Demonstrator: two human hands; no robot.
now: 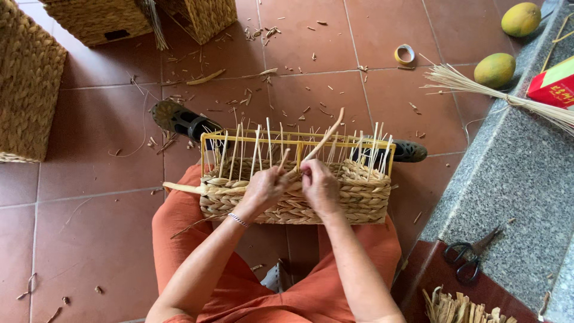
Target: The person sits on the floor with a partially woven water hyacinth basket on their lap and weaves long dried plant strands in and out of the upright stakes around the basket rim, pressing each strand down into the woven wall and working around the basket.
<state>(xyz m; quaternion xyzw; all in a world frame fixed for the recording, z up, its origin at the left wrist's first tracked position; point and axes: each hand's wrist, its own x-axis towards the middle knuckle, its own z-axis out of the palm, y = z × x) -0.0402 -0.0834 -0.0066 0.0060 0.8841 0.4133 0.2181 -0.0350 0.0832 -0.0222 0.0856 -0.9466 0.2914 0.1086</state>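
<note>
Red tile floor [101,125], littered with straw scraps; a grey stone ledge [514,173] runs along the right. The person sits on the floor in orange trousers with a half-woven basket [359,194] resting on the lap, built on a yellow frame [299,141] from which pale upright stakes rise.

Left hand [263,188]: closed, pinching a strand [323,139] at the top edge of the weave, near the middle of the frame. Right hand [320,185]: also closed, fingers on the same strand just beside the left; the strand's free end rises up and to the right above the frame. A second loose end sticks out at the basket's left corner.

Judgement: the work stands at weaving a row along the near wall, roughly half the frame height done. The next pass would call for threading the strand between the stakes and pulling it snug against the row below, without bending the stakes.

Nearby: scissors [469,254] on the ledge, a tape roll [405,54] on the tiles, two mangoes [495,70], a straw bundle [478,87], finished baskets [27,84] at upper left.
</note>
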